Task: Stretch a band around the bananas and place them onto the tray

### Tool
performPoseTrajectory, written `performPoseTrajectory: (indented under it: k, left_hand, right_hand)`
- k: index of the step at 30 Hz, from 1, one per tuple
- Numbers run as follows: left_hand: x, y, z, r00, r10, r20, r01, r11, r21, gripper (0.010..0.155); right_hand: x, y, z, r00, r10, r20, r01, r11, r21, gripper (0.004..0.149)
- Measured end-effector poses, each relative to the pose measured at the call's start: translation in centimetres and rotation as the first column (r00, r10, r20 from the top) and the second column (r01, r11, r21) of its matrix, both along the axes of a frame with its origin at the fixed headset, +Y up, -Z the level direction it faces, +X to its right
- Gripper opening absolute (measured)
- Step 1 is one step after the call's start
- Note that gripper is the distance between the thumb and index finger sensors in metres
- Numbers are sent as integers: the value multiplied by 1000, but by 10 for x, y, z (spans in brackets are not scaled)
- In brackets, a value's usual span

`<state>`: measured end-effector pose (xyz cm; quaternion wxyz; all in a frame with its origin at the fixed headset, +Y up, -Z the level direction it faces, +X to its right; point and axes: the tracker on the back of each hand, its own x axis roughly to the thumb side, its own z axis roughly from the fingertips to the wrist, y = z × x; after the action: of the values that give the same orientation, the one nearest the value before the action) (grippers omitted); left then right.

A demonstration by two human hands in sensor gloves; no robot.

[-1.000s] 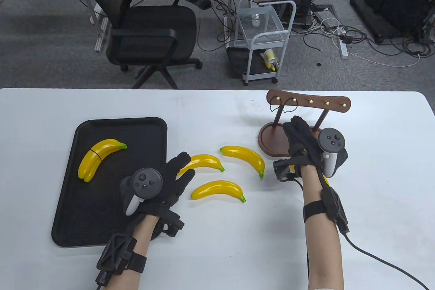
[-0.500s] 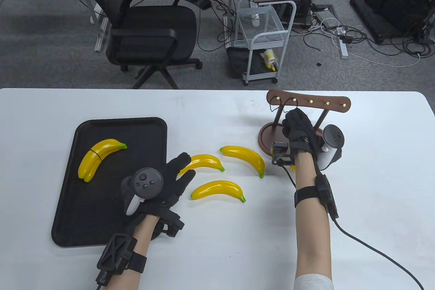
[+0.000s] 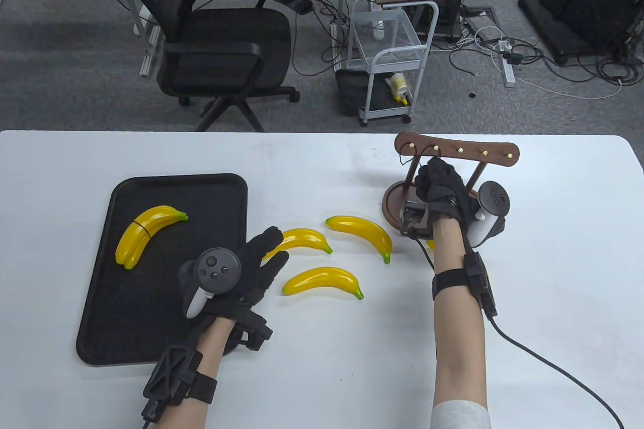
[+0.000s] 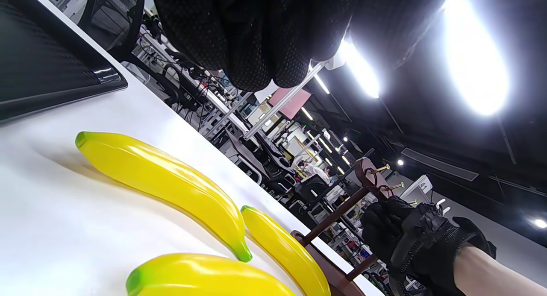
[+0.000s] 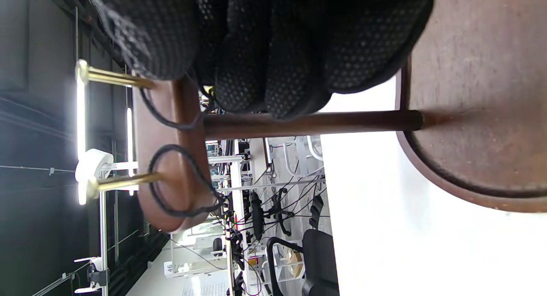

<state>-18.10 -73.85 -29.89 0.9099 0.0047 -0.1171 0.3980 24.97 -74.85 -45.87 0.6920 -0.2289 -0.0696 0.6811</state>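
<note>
A black band [image 5: 171,116] hangs from a brass peg of the wooden rack [image 3: 455,150]; the right hand [image 3: 443,187] curls its fingers at it, grip unclear. 3 loose bananas [image 3: 322,280] wait beside the tray [image 3: 166,187], left hand [image 3: 251,268] relaxed above. White table [image 3: 553,248], cluttered office.

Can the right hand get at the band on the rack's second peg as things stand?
Probably yes: the right hand is raised at the rack, its fingers right beside the black band on that peg, with nothing between them.
</note>
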Motion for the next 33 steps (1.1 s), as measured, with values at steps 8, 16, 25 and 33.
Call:
performPoseTrajectory:
  k: [8, 16, 25, 33]
  left_hand:
    - [0, 0, 0, 1000, -1, 1, 1, 1000, -4, 56]
    - [0, -1, 0, 1000, 3, 3, -3, 1000, -11, 56]
    - [0, -1, -1, 1000, 4, 5, -3, 1000, -14, 56]
    - [0, -2, -1, 1000, 1, 11, -1, 1000, -18, 57]
  right_hand:
    - [3, 11, 4, 1000, 9, -4, -9, 1000, 19, 39]
    - [3, 25, 10, 1000, 19, -18, -18, 999, 45, 39]
    - [-4, 36, 24, 994, 59, -96, -50, 995, 92, 38]
    - [-20, 46, 42, 966, 121, -229, -85, 984, 160, 38]
